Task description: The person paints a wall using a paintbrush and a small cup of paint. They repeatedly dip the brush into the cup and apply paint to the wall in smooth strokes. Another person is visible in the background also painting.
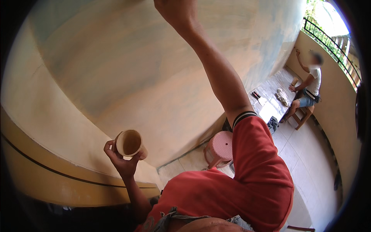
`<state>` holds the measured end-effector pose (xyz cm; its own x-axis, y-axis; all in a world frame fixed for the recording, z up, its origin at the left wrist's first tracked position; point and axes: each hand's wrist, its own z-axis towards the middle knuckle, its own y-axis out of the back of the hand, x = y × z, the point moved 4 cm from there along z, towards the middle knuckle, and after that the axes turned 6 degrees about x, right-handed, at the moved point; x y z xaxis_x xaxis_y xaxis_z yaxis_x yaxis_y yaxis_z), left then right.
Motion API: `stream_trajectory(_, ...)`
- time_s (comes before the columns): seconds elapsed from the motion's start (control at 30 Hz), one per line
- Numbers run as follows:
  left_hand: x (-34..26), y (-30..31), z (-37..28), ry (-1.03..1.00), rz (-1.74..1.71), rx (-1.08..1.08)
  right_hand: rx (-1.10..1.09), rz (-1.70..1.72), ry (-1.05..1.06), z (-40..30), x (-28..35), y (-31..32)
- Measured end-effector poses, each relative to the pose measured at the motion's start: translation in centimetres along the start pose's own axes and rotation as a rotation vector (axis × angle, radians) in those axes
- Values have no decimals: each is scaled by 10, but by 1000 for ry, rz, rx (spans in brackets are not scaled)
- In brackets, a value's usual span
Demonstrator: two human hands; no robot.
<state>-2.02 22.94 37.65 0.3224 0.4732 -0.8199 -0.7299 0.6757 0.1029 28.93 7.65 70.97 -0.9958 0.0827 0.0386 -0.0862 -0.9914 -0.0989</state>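
My left hand (124, 162) is closed around a tan cup (131, 142), its open rim facing up toward me. The cup is stained inside, and its contents cannot be made out. My right arm reaches up to the painted wall (139, 72); my right hand (176, 8) is cut by the top edge of the view, so its fingers and anything in them are hidden. Blurred bands of tan, orange and grey-blue cover that wall.
A pink plastic stool (222, 145) stands on the tiled floor below my right arm. Beyond it, a marble-patterned table (268, 84) holds a putty knife (259, 98) and a rag (282, 97). A seated person (314, 78) reaches to the far wall. A yellow ledge (87, 181) curves at left.
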Motion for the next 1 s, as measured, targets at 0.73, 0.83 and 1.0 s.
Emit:
stream_trajectory(0.73,22,17,-34,-37,22,-6,-44,743,-818,-217,65,62)
stream_trajectory(0.83,-3,13,-39,-53,72,-19,-55,821,-1149,-297,49,91)
stream_trajectory(1.0,-23,1,-64,-15,105,21,-212,830,-1635,-430,54,164)
